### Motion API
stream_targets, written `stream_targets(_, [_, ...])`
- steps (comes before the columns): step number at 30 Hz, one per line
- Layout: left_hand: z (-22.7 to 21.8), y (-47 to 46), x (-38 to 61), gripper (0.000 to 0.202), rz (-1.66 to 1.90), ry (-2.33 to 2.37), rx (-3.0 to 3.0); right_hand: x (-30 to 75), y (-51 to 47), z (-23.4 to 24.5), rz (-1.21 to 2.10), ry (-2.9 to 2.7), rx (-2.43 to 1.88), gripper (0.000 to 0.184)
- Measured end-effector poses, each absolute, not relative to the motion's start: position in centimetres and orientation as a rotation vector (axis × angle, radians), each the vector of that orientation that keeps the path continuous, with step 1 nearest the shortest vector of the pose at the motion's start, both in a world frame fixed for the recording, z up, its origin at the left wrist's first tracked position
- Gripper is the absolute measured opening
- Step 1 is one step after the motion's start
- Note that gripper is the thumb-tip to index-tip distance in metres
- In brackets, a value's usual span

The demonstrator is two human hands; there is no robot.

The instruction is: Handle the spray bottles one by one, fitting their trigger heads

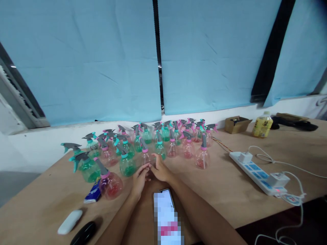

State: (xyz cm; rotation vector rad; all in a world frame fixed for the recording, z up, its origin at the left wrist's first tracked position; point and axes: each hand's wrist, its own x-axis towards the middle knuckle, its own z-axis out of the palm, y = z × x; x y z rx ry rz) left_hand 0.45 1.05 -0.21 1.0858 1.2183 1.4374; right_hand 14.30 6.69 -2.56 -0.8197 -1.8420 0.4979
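My left hand (140, 179) and my right hand (160, 170) meet over the table, just in front of a pink spray bottle (146, 157) with a grey trigger head. The left fingers are loosely curled, their tips against the right thumb. On the right hand, the index finger stretches beside the bottle, apart from the thumb. I see nothing held in either hand; whether they touch the bottle I cannot tell. Left of them stands a green spray bottle (127, 165). Below the hands lies a phone (167, 200), its lit screen partly blurred out.
Several more pink and green spray bottles crowd the table, one pink bottle (111, 186) nearer me. At left lie a blue packet (93, 192), a white case (70, 222) and a black object (83, 234). A power strip (258, 173), yellow drink bottle (262, 126) and cardboard box (237, 125) are right.
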Motion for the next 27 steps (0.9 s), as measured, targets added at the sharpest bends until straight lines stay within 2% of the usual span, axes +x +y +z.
stream_targets(9, [0.1, 0.9, 0.6, 0.043, 1.363, 1.207, 1.099, 15.5, 6.2, 0.1, 0.212, -1.542, -1.075, 0.039])
stream_targets(18, [0.1, 0.9, 0.5, 0.038, 1.342, 1.204, 1.133, 16.7, 9.4, -2.5, 0.389, -1.491, -1.088, 0.083])
stream_targets(27, [0.1, 0.9, 0.7, 0.043, 1.324, 1.220, 1.171, 16.5, 10.2, -3.5, 0.300, -1.523, -1.177, 0.082])
